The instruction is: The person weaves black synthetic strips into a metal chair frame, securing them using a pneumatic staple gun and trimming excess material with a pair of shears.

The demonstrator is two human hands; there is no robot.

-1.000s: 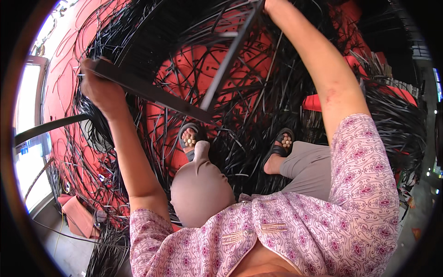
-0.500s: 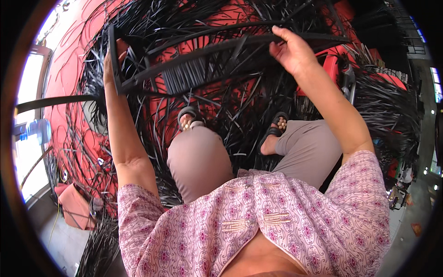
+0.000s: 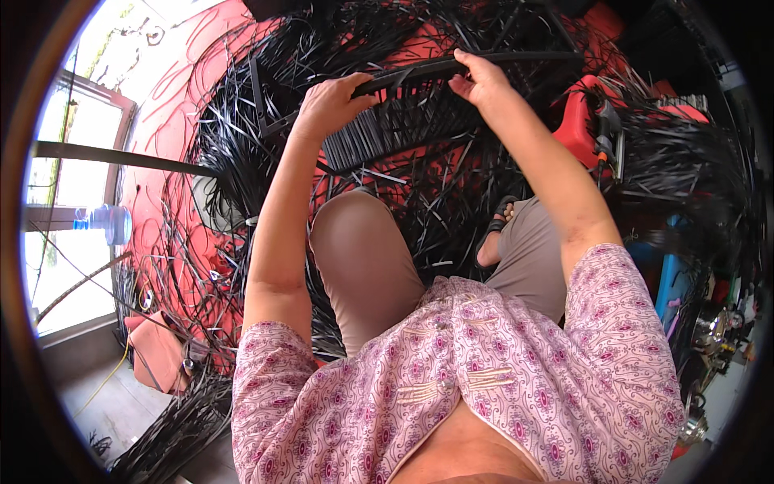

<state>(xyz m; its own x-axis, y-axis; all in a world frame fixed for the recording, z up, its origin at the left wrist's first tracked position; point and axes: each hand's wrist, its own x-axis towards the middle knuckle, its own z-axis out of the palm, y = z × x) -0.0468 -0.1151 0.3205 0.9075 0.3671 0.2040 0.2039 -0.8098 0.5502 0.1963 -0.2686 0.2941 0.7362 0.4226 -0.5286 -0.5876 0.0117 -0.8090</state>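
A long black frame (image 3: 411, 75) with a curved rail is held up in front of my knees. Rows of parallel black strips (image 3: 355, 143) show below the rail. My left hand (image 3: 332, 106) is closed around the rail left of the middle, thumb apart from the fingers. Farther right, my right hand (image 3: 484, 81) grips the same rail, with its thumb on top and fingers curled below. An angled black end piece (image 3: 262, 97) of the frame stands out left of my left hand. What lies behind the rail is partly hidden.
Loose black strips (image 3: 419, 202) cover much of the red floor covering (image 3: 161, 153). A red plastic object (image 3: 579, 121) stands on the right, beside a heap of black strips (image 3: 685, 173). On the left are a clear blue bottle (image 3: 113, 224) and a pinkish folded piece (image 3: 157, 355).
My left hand has moved from the frame's left end rightward onto the rail, closer to my right hand. The frame appears tilted differently, and the whole view has shifted somewhat.
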